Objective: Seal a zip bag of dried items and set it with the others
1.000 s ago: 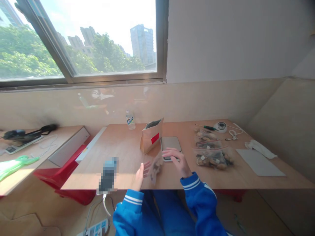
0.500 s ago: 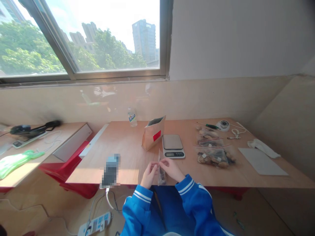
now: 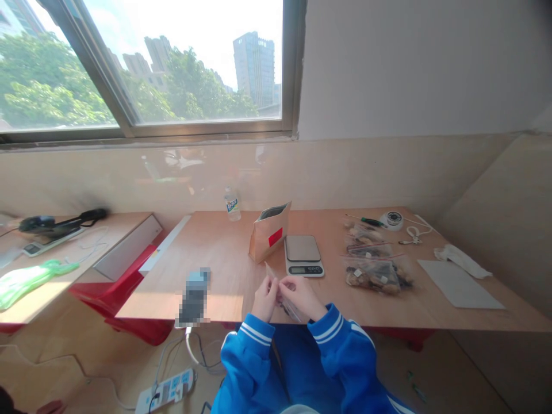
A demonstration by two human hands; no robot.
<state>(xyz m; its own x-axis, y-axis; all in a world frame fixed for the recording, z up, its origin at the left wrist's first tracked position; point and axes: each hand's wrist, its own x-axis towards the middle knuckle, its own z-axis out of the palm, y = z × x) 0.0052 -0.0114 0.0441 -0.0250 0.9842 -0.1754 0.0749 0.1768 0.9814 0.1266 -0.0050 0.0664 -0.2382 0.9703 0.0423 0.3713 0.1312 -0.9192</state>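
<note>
A small clear zip bag (image 3: 282, 296) with dark pieces inside is held between both my hands at the near edge of the wooden table (image 3: 224, 270). My left hand (image 3: 264, 299) pinches its top edge from the left. From the right, my right hand (image 3: 302, 296) grips the same top edge, fingers closed. Just beyond them stands a small digital scale (image 3: 302, 255) with nothing on its platform. Left of the scale is an open brown paper pouch (image 3: 268, 233) with a red label.
Several filled clear bags (image 3: 373, 261) lie right of the scale. Farther right are a screwdriver (image 3: 364, 220), a round white device (image 3: 393, 218), a grey sheet (image 3: 459, 283) and a cloth. A water bottle (image 3: 232, 204) stands at the back, a phone (image 3: 194, 296) near left.
My hands drew back from the scale with the small bag, came together at the table's near edge and now pinch along its top edge. The bag has tilted from upright to slanted.
</note>
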